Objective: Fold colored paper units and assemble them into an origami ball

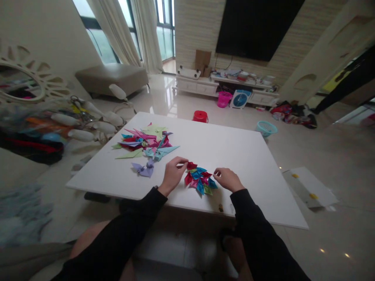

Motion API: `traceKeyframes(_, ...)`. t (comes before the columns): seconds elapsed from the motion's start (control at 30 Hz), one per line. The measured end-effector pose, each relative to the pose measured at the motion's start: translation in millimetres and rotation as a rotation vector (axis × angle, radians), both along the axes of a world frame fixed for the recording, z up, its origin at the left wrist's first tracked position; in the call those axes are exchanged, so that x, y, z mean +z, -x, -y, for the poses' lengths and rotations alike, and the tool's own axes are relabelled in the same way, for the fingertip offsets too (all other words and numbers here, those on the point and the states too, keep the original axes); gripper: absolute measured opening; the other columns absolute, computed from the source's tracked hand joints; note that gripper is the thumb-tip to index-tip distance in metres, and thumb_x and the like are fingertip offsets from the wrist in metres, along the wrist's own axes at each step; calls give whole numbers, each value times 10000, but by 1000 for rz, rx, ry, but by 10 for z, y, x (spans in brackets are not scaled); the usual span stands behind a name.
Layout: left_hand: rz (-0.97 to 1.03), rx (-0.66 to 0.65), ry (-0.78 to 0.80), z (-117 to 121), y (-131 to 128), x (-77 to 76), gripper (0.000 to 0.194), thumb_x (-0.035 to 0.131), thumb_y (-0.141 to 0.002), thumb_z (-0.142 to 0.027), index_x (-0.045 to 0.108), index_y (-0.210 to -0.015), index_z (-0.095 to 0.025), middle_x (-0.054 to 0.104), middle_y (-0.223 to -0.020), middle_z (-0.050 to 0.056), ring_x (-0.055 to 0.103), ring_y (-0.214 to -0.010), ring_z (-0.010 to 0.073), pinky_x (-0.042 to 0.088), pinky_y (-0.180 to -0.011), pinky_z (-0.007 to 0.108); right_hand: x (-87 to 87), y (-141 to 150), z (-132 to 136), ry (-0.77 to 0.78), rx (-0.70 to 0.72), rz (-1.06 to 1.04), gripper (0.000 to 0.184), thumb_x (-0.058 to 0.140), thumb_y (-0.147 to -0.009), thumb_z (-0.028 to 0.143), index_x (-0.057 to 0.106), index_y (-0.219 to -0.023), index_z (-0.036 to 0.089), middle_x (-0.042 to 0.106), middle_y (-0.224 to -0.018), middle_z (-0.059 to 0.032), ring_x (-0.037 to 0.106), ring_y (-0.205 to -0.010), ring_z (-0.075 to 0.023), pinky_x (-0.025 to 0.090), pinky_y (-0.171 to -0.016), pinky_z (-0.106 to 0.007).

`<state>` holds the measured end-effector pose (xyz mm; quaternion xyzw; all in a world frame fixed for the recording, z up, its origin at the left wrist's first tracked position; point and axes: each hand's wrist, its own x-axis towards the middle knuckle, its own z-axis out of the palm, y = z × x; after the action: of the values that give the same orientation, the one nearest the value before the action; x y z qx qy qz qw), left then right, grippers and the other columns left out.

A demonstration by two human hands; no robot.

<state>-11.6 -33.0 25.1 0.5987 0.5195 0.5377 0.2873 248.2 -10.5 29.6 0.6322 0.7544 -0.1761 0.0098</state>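
Note:
On the white table, in front of me, lies a cluster of folded paper pieces in blue, red, pink and green. My left hand is closed in a pinch at the tip of a dark red folded paper piece on the cluster's upper left. At the cluster's right side, the fingertips of my right hand are pinched at the point of another red folded paper piece. A purple paper crane lies left of my left hand. Behind it is a pile of colourful paper cranes.
A small brown object sits by the table's near edge. Beyond the table stand a red bucket and a turquoise basket. A lamp with several white shades is close to the table's left side. A white board is at the right.

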Motion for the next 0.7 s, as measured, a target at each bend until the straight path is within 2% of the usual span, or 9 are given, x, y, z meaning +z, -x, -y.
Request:
traceKeyframes(0.1,-65,-118,-22,-43,-65,-136,110,619,-902,-187,728,-903,-181,726,-952,59,705,-864,162,633,-702,268,14,37,-1,-127,35,-94,199,562,-962,326,718,-960,203,728,-979,-53,646,-897,-191,434,-777,-298)
traceKeyframes(0.3,-223,-222,-122,-166,-38,-132,156,615,-889,-74,722,-912,-186,720,-936,39,686,-886,156,584,-829,303,73,319,-22,-425,254,-394,173,556,-996,276,701,-956,190,649,-948,-73,592,-974,-219,456,-881,-333)
traceKeyframes(0.43,-242,-251,-128,-152,-50,-145,155,610,-908,-82,720,-940,-186,718,-959,48,679,-905,166,552,-846,318,74,515,5,-467,363,-442,127,610,-978,282,707,-990,200,631,-992,-82,567,-976,-230,469,-881,-357)
traceKeyframes(0.7,-310,-317,-148,-54,-59,-115,198,590,-913,-65,716,-991,-196,710,-1006,63,673,-970,191,555,-897,351,-3,654,43,-492,386,-379,55,644,-945,218,699,-935,215,625,-980,-71,548,-955,-227,474,-835,-356)
